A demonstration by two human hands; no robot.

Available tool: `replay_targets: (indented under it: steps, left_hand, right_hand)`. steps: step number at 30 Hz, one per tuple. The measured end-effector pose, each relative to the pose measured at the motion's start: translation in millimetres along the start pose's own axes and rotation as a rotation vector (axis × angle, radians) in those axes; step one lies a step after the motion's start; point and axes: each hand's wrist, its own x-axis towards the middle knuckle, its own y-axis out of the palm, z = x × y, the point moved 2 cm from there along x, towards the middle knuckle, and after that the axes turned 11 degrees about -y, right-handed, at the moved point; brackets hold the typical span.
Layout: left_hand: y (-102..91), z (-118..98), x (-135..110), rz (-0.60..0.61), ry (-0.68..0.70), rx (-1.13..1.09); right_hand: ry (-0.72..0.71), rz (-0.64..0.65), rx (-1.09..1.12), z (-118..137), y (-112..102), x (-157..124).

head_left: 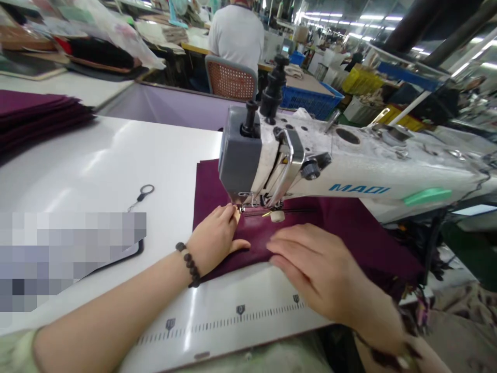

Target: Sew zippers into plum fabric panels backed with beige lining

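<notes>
Maroon fabric (357, 228) lies flat under the head of a sewing machine (256, 155), with a zipper-like dark strip running across it near the needle. My left hand (217, 235) rests on the fabric just left of the presser foot (243, 209), fingers stretched forward and thumb spread out. A bracelet of dark beads circles that wrist. On the right, my right hand (318, 267) is over the fabric's near edge, slightly blurred, fingers extended side by side. Nothing shows gripped in either hand. The underside of the right palm is hidden.
A stack of maroon pieces (42, 119) sits at the far left of the white table (155, 150). A phone with a ring strap (146, 190) lies left of my arm. A ruler scale (240, 312) marks the front edge. Beyond, a person (236, 33) sits on a chair (233, 77).
</notes>
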Motion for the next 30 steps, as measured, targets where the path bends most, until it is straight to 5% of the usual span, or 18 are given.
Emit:
replay_targets:
  steps: [4,7,30]
  left_hand:
    - [1.7,0,1,0.024,-0.007,0.006]
    - [2.9,0,2,0.022,-0.003,0.022]
    - [5.1,4,4,0.024,-0.001,-0.017]
  right_hand:
    - [0.175,0.101,-0.173,-31,72,8]
    - [0.221,0.147,-0.115,-47,92,9]
    - [0.223,0.178,-0.087,-46,95,7]
